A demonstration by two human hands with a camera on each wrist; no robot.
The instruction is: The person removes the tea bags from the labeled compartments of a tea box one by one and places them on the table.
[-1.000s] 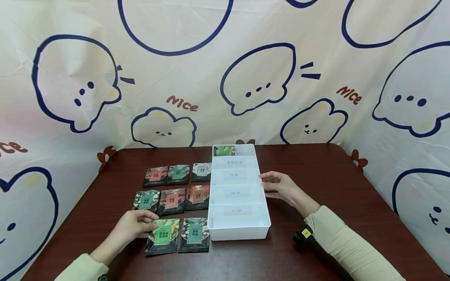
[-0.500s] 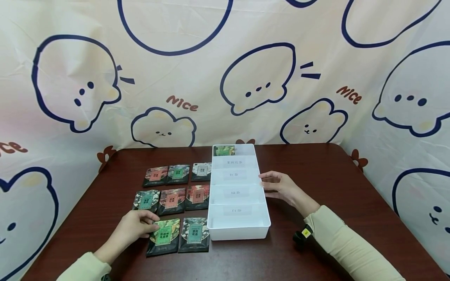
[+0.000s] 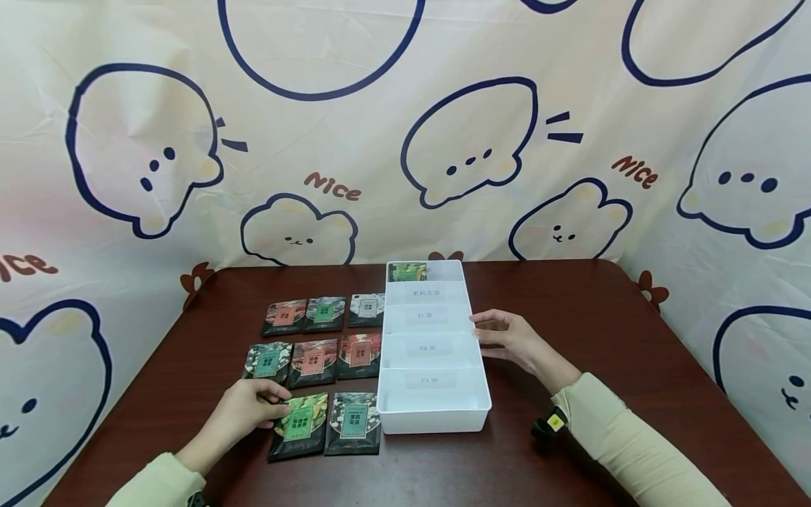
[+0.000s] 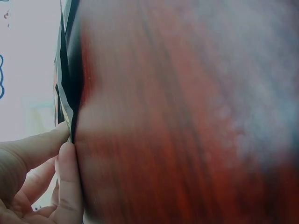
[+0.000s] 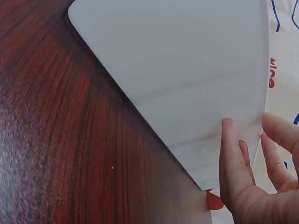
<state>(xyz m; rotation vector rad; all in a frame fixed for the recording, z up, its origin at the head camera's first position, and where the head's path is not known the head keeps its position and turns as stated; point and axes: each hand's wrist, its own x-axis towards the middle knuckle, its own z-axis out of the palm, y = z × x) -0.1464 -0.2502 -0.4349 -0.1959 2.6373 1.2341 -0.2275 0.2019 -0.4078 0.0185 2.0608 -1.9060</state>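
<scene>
My left hand (image 3: 243,415) pinches the upper left corner of a green tea packet (image 3: 300,424) in the front row. In the left wrist view the thumb and a finger (image 4: 69,172) meet at the packet's thin edge, close over the table. My right hand (image 3: 516,343) rests its nearly straight fingers against the right wall of a long white divided box (image 3: 437,421). The right wrist view shows those fingertips on the box's smooth side (image 5: 177,60) and at its rim. Printed labels mark the box's sections, and a green packet (image 3: 407,272) lies in the farthest one.
Beside the front green packet lies a teal-labelled packet (image 3: 353,422). Two more rows lie behind, including a red packet (image 3: 313,360) and a pale one (image 3: 367,309), close against the box's left side. A patterned curtain (image 3: 374,141) hangs behind the brown table (image 3: 545,289).
The green packet under my left hand has tilted slightly, and that hand has shifted a little to the right. My right hand stays at the box. The head view has turned slightly.
</scene>
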